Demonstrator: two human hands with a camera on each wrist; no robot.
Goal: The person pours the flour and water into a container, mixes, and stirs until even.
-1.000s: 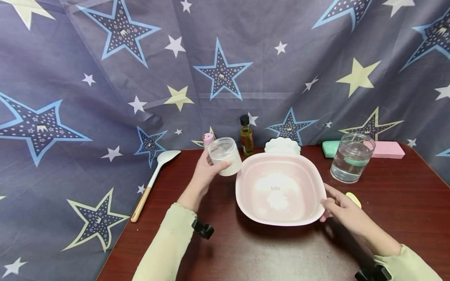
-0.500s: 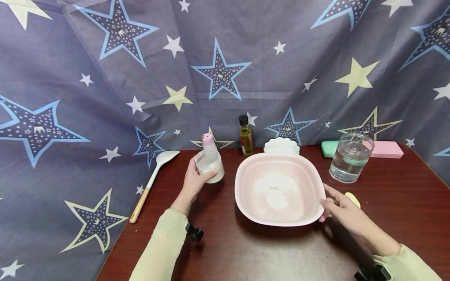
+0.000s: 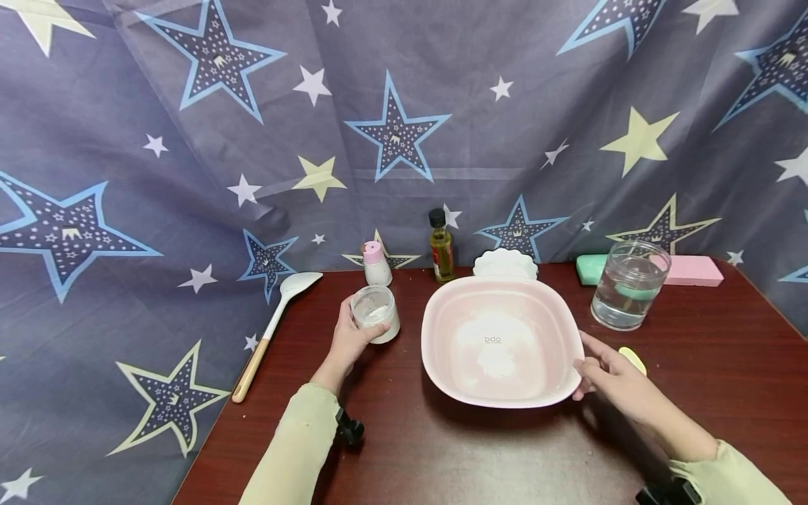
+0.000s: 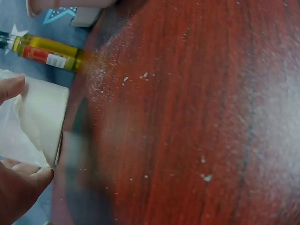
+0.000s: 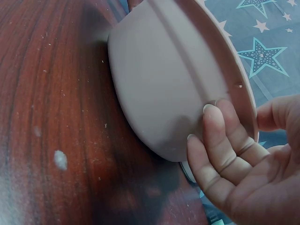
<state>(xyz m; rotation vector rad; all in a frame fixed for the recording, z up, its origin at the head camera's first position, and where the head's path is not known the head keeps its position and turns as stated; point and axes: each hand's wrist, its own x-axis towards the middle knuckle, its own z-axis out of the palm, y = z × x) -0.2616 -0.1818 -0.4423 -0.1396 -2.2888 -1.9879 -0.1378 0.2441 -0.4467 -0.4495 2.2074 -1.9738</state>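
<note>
My left hand [image 3: 355,335] grips a clear plastic jar [image 3: 376,313] holding white powder, upright, low over the dark red table [image 3: 442,449] left of the pink bowl [image 3: 435,312]. The left wrist view has the jar [image 4: 40,119] between my thumb and fingers [image 4: 16,190], close to the tabletop; I cannot tell whether it touches. The bowl has a small heap of white powder [image 3: 497,361] inside. My right hand [image 3: 591,366] holds the bowl's right rim. From the right wrist, its fingers [image 5: 220,140] press the bowl's outer wall [image 5: 159,89] under the rim, with the thumb behind.
A white spoon with a wooden handle [image 3: 275,324] lies at the table's left edge. Along the back stand a pink-capped bottle [image 3: 376,264], an oil bottle [image 3: 441,245], a white scalloped dish [image 3: 505,262], a glass of water [image 3: 628,284], and green [image 3: 590,268] and pink [image 3: 693,270] blocks. A yellow piece [image 3: 634,358] lies by my right hand.
My left hand has carried the jar away from the bowl's rim, left and down toward the table. The right hand and bowl have stayed put.
</note>
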